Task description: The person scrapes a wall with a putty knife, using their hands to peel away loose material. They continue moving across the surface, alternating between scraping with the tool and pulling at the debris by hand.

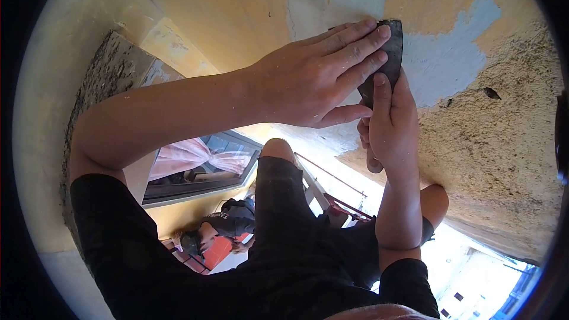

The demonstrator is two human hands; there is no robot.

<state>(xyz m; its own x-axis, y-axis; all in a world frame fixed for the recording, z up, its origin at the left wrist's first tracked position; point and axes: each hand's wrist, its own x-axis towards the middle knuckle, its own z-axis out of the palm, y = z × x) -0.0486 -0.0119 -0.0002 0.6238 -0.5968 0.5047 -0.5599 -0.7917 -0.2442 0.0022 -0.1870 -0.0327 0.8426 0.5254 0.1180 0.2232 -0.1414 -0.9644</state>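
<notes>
A dark, flat metal scraper [392, 65] lies against the wall [332, 12], its wide end at a patch where yellow paint gives way to pale grey-white. My right hand [392, 118] is closed around its lower part, thumb up along the blade, and the handle is mostly hidden in the fingers. Across the blade my left hand [332, 71] lies flat, fingers stretched out and fingertips pressing on the metal; its thumb points toward my right hand. Bare, paler patches [441, 59] show beside the scraper where the yellow coat is gone.
Rough, speckled wall [486, 136] stretches to the right. Below left is a dark-framed window [201, 163] with a pink curtain [178, 157]. Lower down, a person in a dark cap and shirt [228, 222] is near a red surface [218, 252]. Thin rails [332, 175] run behind my knees.
</notes>
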